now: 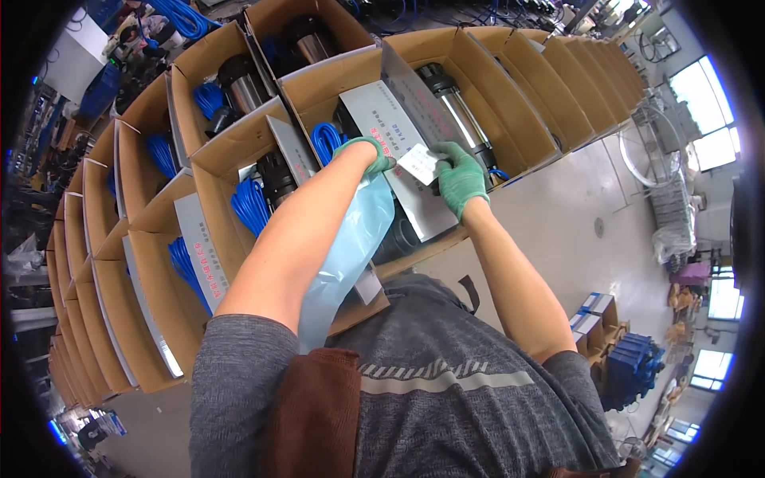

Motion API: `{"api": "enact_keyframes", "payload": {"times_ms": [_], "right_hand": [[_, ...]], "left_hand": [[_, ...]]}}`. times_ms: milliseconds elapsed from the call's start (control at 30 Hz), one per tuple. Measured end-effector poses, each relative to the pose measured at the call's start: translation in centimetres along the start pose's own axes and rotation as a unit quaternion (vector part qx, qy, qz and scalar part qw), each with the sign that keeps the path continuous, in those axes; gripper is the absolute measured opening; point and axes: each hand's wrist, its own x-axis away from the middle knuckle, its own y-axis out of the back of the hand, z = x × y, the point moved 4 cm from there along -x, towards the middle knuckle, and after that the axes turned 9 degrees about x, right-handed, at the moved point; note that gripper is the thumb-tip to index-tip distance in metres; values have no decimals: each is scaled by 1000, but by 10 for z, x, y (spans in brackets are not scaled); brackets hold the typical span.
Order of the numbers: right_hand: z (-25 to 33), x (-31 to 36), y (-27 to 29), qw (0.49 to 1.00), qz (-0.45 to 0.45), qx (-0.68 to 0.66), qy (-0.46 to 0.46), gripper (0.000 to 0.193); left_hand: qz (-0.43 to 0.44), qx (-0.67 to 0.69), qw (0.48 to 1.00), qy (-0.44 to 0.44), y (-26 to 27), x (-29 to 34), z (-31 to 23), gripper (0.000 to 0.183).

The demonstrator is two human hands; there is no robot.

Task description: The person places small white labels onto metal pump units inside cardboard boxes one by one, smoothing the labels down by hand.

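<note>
Both of my hands wear green gloves and meet over an open cardboard box directly in front of me. My right hand pinches a small white printed card between thumb and fingers. My left hand is closed at the top of a pale blue plastic bag, which drapes down under my left forearm toward my body. A grey printed board stands in the box beneath my hands, beside a coil of blue cable. Part of a dark cylindrical fitting shows below them.
Rows of open boxes curve away left and right, several with blue cable coils inside. A steel cylindrical pump lies in the adjoining box. Small boxes and blue parts rest on the floor at right.
</note>
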Motion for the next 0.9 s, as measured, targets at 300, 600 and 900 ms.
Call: {"api": "enact_keyframes", "payload": {"times_ms": [300,600,900], "right_hand": [[-25,-14,-6,994,-21,102,-47,29],[-34,-28,-8,952,-41,302,15,29],[-22,-18,-9,910,-36,411,45,27]], "left_hand": [[-20,-31,999,-33,2,16,-10,65],[-2,-5,999,40,9,34,-20,68],[-29,-41,999,-6,12,33,-19,68]]}}
